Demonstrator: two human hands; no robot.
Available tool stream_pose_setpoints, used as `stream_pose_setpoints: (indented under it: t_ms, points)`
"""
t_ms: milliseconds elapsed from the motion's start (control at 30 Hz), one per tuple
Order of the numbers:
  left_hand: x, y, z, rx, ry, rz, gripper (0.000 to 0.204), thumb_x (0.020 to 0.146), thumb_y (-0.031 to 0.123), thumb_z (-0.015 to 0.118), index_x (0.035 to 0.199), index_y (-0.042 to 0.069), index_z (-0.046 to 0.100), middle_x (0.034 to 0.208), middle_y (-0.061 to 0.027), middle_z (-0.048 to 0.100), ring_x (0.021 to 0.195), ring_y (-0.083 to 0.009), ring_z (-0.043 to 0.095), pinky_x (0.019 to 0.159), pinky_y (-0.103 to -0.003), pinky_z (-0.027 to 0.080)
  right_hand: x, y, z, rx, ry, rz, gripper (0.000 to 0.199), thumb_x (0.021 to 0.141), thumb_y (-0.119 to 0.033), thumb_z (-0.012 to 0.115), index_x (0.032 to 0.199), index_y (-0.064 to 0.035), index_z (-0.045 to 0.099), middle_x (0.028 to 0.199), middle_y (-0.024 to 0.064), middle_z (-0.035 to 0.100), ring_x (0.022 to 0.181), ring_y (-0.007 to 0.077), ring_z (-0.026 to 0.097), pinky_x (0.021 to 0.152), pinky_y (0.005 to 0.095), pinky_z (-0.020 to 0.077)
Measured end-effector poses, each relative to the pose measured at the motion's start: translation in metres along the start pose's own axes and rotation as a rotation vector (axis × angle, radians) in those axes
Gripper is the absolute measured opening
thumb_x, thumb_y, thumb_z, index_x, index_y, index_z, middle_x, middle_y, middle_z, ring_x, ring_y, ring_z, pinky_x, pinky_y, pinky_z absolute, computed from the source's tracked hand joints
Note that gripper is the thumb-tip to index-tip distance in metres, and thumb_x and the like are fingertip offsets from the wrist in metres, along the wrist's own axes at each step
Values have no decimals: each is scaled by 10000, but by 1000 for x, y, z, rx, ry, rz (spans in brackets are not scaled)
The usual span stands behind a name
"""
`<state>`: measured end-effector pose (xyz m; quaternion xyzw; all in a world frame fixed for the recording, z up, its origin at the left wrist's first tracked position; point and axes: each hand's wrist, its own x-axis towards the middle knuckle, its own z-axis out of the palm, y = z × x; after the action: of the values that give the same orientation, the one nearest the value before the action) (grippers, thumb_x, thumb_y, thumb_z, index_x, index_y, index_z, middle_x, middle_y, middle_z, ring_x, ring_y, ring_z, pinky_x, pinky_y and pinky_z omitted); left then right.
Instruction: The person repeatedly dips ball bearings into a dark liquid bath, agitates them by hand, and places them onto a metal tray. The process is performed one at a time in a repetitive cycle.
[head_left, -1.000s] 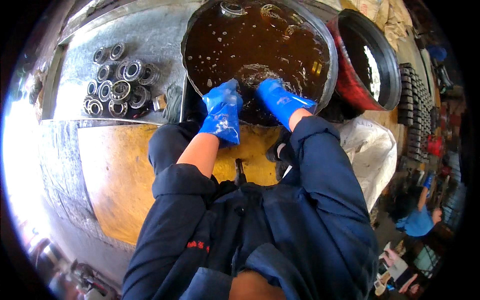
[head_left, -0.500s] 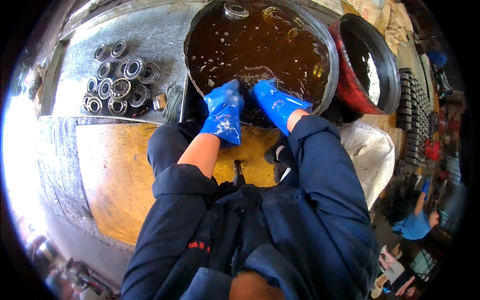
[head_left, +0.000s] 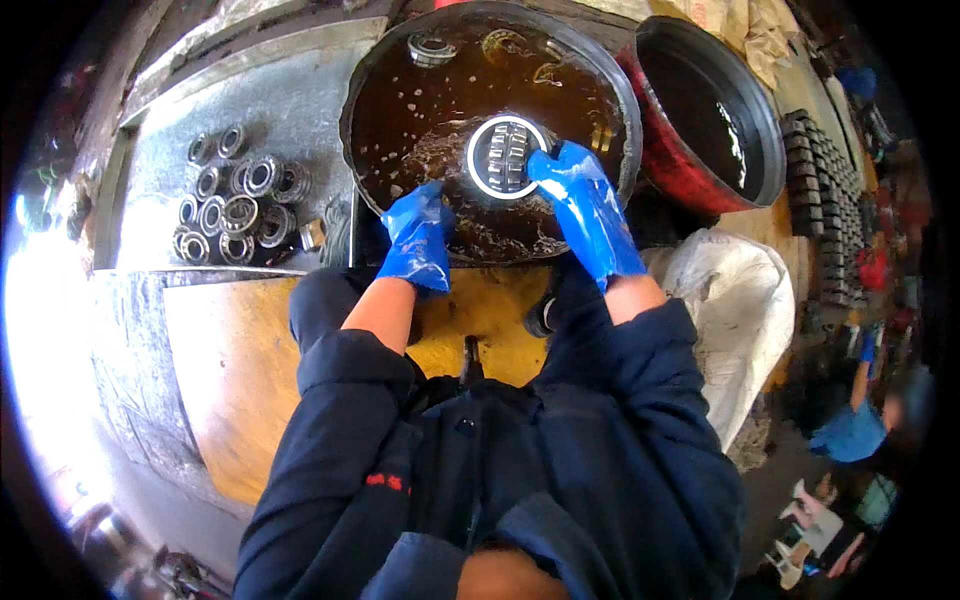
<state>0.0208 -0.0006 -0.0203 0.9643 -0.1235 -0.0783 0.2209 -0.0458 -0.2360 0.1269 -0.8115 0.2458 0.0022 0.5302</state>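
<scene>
Both my hands wear blue rubber gloves over a wide round metal tub of dark brown liquid. My right hand grips a roller bearing by its right edge; the bright ring faces up and its rows of rollers show. At the tub's near left rim my left hand is closed, its fingers curled, and what it may hold is hidden. Toward the far side of the tub, another bearing and a curved brassy ring lie in the liquid.
Several bearings are grouped on the metal tabletop at left, near a small block. To the right stand a red drum, a white sack and stacked dark metal parts. Another person is at far right.
My right hand has come up out of the liquid with the bearing now showing in it. My left hand has moved slightly left and down, toward the rim.
</scene>
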Motion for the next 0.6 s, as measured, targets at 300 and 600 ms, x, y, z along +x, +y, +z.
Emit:
stream_pose_setpoints:
  t_ms: [300, 600]
  points:
    - [-4, 10, -23, 135, -134, -51, 418, 871, 322, 654, 1283, 253, 670, 1223, -103, 716, 1123, -330, 679, 959, -436, 539, -19, 12, -1, 338, 28, 47, 360, 888, -256, 674, 1133, 2, 727, 937, 142, 759, 852, 177, 700, 791, 337, 542]
    - [-4, 36, -40, 210, -243, -65, 439, 860, 288, 607, 1286, 197, 655, 1229, -111, 707, 1107, -356, 675, 941, -440, 540, -13, 27, -20, 492, 130, -23, 318, 877, -169, 699, 1135, 16, 714, 985, 125, 757, 891, 158, 689, 812, 330, 549]
